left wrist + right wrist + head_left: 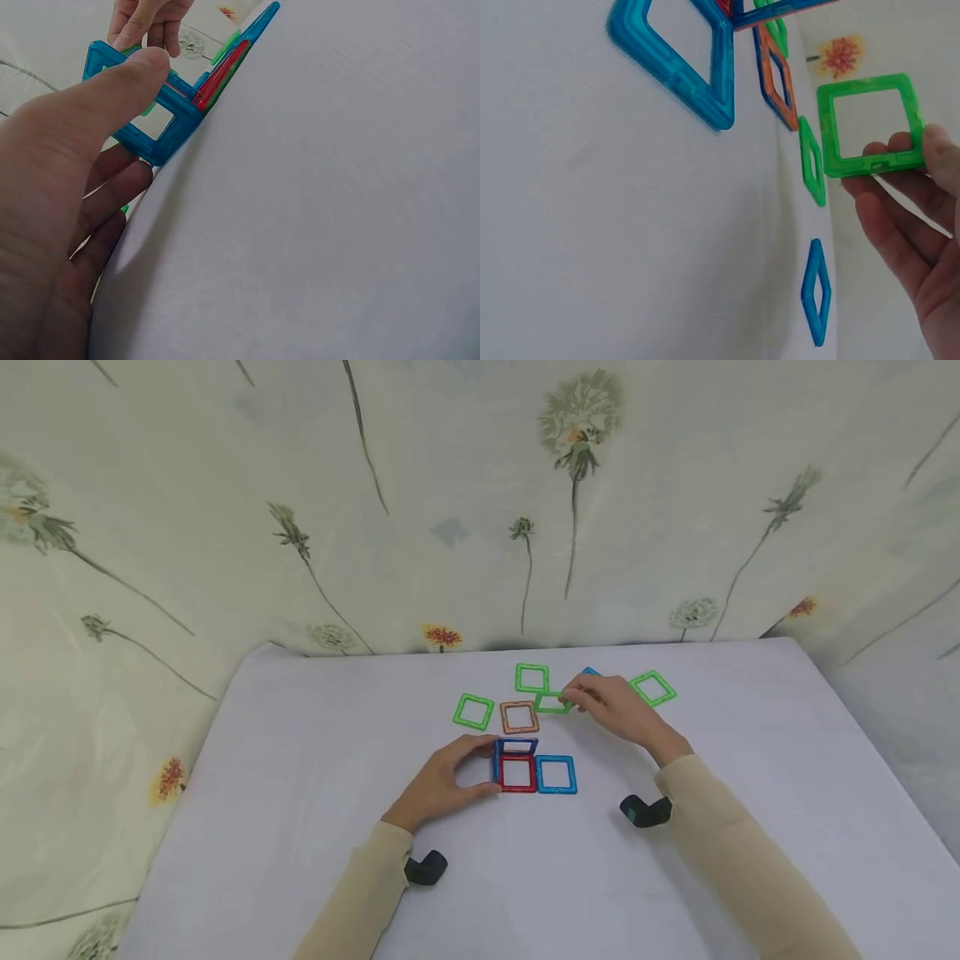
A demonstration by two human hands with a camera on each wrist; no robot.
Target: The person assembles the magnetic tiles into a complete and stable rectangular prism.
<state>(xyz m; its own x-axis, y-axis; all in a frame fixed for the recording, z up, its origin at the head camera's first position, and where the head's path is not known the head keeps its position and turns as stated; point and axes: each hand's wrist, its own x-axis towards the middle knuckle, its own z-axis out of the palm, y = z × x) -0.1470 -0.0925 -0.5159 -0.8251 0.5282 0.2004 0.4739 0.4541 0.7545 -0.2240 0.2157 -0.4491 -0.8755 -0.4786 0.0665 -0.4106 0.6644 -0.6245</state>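
My left hand (442, 781) grips a blue square magnetic tile (180, 127) that stands on edge, thumb on one side and fingers behind. This tile stands along the left side of a red tile (517, 790) lying flat. Behind the red tile rises another blue tile (517, 741), and to its right a lighter blue tile (557, 791) lies flat against it. Farther back, my right hand (618, 710) pinches a green square tile (829, 131) by one edge, between thumb and fingers, raised above the table.
An orange tile (519, 731) lies behind the standing tiles. Green tiles rest at the back left (473, 727), back middle (532, 666) and back right (666, 698). A blue tile (592, 672) shows partly behind my right hand. Floral fabric (450, 568) hangs beyond the white table (300, 827).
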